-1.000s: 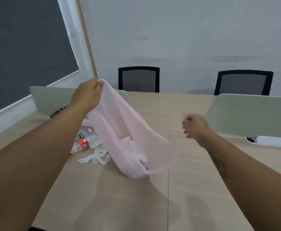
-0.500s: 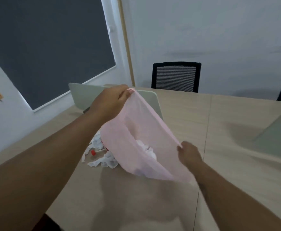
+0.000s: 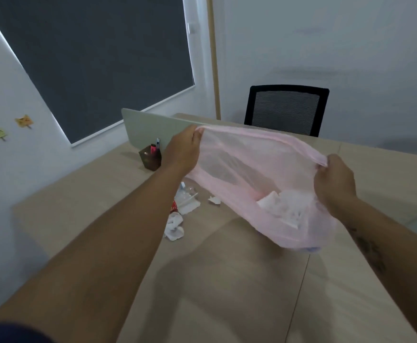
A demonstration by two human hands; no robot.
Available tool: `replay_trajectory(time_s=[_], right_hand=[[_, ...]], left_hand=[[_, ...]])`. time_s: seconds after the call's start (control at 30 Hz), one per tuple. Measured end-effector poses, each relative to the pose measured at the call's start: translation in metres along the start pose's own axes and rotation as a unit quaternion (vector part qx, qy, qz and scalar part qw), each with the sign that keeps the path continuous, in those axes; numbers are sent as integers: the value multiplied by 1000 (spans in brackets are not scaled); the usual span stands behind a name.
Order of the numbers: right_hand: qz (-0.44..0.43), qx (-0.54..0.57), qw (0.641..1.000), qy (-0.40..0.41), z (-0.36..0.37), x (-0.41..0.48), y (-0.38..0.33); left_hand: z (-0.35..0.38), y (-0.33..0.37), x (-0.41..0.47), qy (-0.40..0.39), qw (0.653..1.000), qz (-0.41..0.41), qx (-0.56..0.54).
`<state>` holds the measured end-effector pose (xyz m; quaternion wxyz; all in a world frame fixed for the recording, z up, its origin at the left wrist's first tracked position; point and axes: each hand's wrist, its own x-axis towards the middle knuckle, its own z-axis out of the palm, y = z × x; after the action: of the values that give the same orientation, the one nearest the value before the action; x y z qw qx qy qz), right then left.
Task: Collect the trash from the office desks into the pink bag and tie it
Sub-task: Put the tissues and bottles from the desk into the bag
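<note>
A thin pink bag (image 3: 249,169) hangs stretched wide above the wooden desk (image 3: 227,280). My left hand (image 3: 183,149) pinches its rim at the left end. My right hand (image 3: 333,181) grips the rim at the right end. White crumpled paper (image 3: 284,209) shows through the bag's sagging bottom. On the desk under my left forearm lies loose trash (image 3: 180,211): crumpled tissues, a clear plastic bottle and a red wrapper. A small paper scrap (image 3: 214,200) lies beside the bag.
A brown pen holder (image 3: 150,158) with markers stands by the pale green desk divider (image 3: 153,125). A black mesh chair (image 3: 286,110) sits behind the desk. A dark window blind (image 3: 91,58) covers the wall at left.
My right hand went from empty to gripping the bag's rim and pulled it out to the right, spreading the mouth. The view swung left.
</note>
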<state>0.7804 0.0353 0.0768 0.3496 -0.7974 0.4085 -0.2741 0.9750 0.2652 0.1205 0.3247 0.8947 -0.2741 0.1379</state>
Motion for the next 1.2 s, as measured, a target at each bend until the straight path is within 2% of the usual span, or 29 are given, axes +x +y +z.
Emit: replay_trajectory(time_s=[0.1, 0.23, 0.3, 0.37, 0.43, 0.5, 0.57, 0.63, 0.7, 0.77, 0.8, 0.87, 1.0, 1.07, 1.2], right_hand=[[2, 0, 999, -51, 8, -6, 5], [28, 27, 997, -60, 39, -21, 0], [33, 28, 998, -52, 59, -28, -2], [43, 23, 998, -41, 78, -32, -4], [44, 13, 999, -25, 92, -33, -6], [45, -2, 999, -13, 104, -31, -6], [51, -29, 998, -7, 117, -29, -7], [70, -48, 996, -12, 127, -30, -9], [82, -68, 994, -13, 136, -30, -10], [89, -85, 992, -20, 142, -34, -13], [90, -92, 991, -23, 145, -35, -14], [85, -98, 991, -24, 151, -39, -14], [86, -81, 993, -25, 155, -41, -18], [94, -63, 993, -28, 158, -41, -22], [118, -25, 992, -23, 160, -42, -23]], left_hand=[[11, -25, -5, -29, 999, -23, -1], [15, -83, -7, -72, 991, -98, -53], [15, -119, -15, -115, 970, -144, -160], [15, -164, -30, -138, 932, -222, -250], [24, -212, -48, -125, 910, -291, -267], [37, -250, -66, -101, 913, -330, -218], [61, -281, -80, -141, 936, -298, -126], [93, -298, -91, -225, 948, -215, -65], [117, -294, -97, -291, 945, -149, 5], [128, -283, -100, -321, 935, -116, 95], [131, -275, -100, -319, 932, -121, 124], [141, -280, -99, -287, 941, -154, 96], [130, -304, -97, -243, 946, -192, -95], [107, -302, -86, -168, 943, -240, -160], [37, -264, -48, 13, 928, -309, -209]])
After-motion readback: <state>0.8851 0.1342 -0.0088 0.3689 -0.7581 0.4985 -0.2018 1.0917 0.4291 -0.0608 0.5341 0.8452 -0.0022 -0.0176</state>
